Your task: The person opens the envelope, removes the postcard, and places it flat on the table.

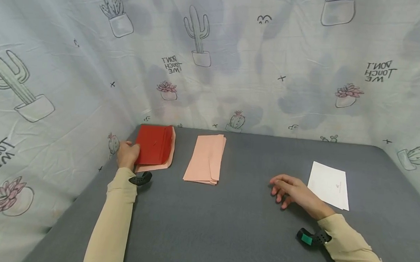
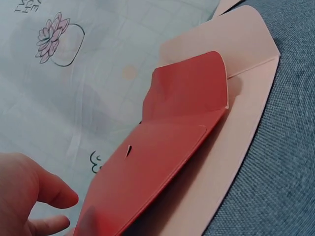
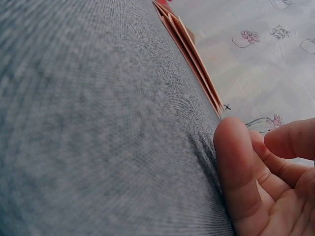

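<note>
In the head view a red envelope [image 1: 151, 144] lies with its flap raised on a pink envelope [image 1: 171, 152] at the table's far left. My left hand [image 1: 127, 154] is at the red envelope's left edge. From the left wrist, thumb and finger [image 2: 53, 223] appear apart and loosely bent beside the red envelope [image 2: 147, 152]; whether a fingertip touches it is hard to tell. My right hand [image 1: 297, 191] hovers low over the table with relaxed fingers and holds nothing. Just beyond it lie white cards [image 1: 330, 186].
A small stack of pink envelopes [image 1: 205, 158] lies between the red envelope and my right hand. The grey cloth-covered table [image 1: 219, 226] ends at a white curtain [image 1: 241, 69] printed with cacti, behind and to the left.
</note>
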A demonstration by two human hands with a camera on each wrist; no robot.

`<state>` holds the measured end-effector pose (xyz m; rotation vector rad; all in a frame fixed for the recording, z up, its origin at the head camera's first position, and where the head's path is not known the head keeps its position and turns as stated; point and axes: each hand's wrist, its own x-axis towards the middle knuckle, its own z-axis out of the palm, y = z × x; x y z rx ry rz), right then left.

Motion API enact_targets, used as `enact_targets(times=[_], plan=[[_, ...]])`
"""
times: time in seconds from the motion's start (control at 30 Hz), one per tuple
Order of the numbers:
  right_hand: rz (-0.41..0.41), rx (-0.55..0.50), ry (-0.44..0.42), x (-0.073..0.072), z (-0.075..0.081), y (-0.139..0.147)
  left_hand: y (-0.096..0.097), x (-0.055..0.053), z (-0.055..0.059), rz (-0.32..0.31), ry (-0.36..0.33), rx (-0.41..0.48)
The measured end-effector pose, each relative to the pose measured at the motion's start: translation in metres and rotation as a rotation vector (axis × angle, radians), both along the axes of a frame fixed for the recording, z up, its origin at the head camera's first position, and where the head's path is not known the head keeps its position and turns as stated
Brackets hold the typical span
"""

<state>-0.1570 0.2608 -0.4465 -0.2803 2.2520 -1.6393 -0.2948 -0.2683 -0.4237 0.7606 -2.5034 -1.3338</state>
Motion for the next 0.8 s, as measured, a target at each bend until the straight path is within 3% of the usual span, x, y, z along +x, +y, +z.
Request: enact_targets(times=[0.17,0.33,0.43,0.53,0.67,0.8], plan=[[0.008,-0.002,0.004,0.0,0.0,0.0,-0.001,0.001,-0.002,0.01,0.0,-0.019],[0.004,-0.002,0.006,0.0,0.0,0.0,0.001,-0.001,-0.003,0.008,0.017,-0.096],[0.003,0.003,0.006,0.0,0.0,0.001,0.006,-0.002,-0.001,-0.008,0.054,-0.126],[0.001,0.006,0.006,0.001,0.0,0.002,0.017,-0.003,0.007,-0.027,0.13,-0.101],[0.005,0.003,0.01,0.001,0.0,0.002,0.039,-0.003,0.024,-0.106,0.247,0.017],[0.009,0.001,0.011,0.0,0.0,0.001,0.066,0.002,0.037,-0.277,0.281,0.082]])
